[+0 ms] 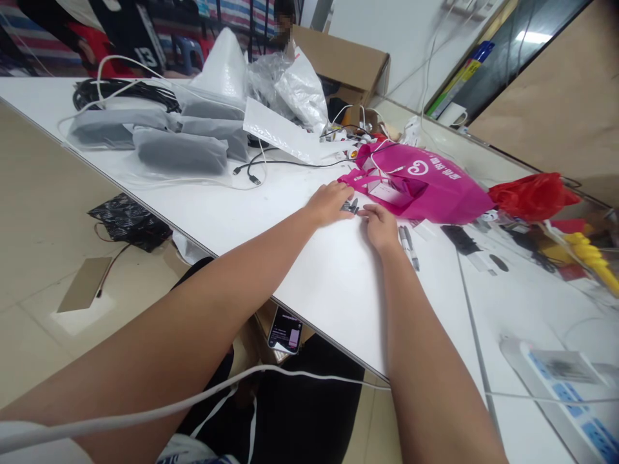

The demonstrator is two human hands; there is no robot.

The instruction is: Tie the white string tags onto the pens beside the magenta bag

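My left hand [329, 203] is closed around a small bunch of grey-and-black pens [350, 206], whose ends stick out past its fingers over the white table. From the other side, my right hand [380, 225] meets these pens with its fingertips, its fingers bent and drawn together. How firmly the right fingers pinch them is hard to see. Two more grey pens [409, 247] lie on the table just right of my right wrist. Directly beyond both hands rests a magenta bag [440, 187] with white print, its handle reaching close to my left fingers.
Grey wrapped packages [180, 151], a black cable coil [123, 96] and clear plastic wrap [302, 87] crowd the left back. A red plastic bag [532, 195] and a power strip [570, 393] are at right. A phone [285, 330] sits below the table edge; a white cable crosses in front.
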